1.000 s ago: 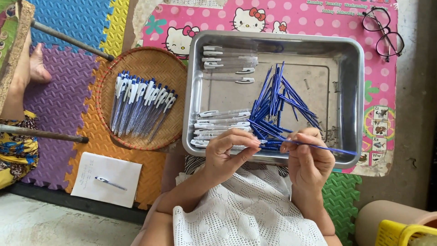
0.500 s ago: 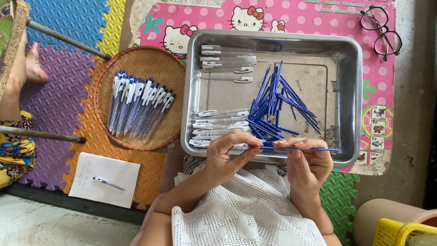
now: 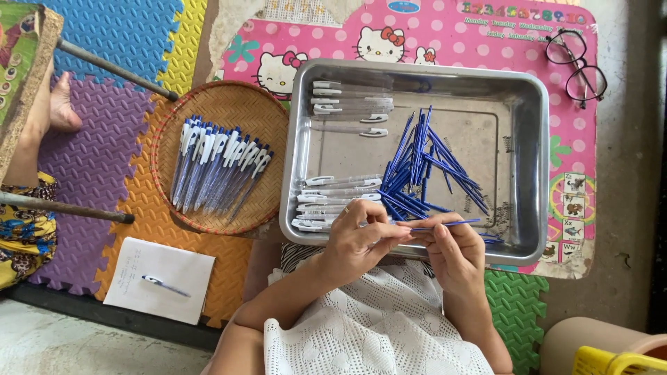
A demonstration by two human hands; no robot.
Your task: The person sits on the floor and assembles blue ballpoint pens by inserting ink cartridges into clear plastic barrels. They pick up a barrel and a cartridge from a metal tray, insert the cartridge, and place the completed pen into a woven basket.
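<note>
My left hand (image 3: 359, 239) and my right hand (image 3: 450, 248) meet over the near rim of a steel tray (image 3: 535, 173). Both pinch one thin blue pen refill (image 3: 455, 223) that lies level between the fingertips. My left hand may also hold a clear pen barrel, but the fingers hide it. In the tray lie a heap of blue refills (image 3: 417, 163), clear pen barrels with white clips at the near left (image 3: 333, 194), and more barrels at the far left (image 3: 347, 107). A round woven basket (image 3: 208, 104) to the left holds several assembled pens (image 3: 219, 167).
A sheet of paper (image 3: 163, 278) with one pen on it lies at the near left. Eyeglasses (image 3: 577, 66) rest on the pink cartoon mat at the far right. Another person's foot (image 3: 62, 104) and two metal legs are at the left. A yellow container (image 3: 618, 361) sits bottom right.
The refill has slid left, so less of it sticks out past my right hand. My hands have stayed over the tray's near rim.
</note>
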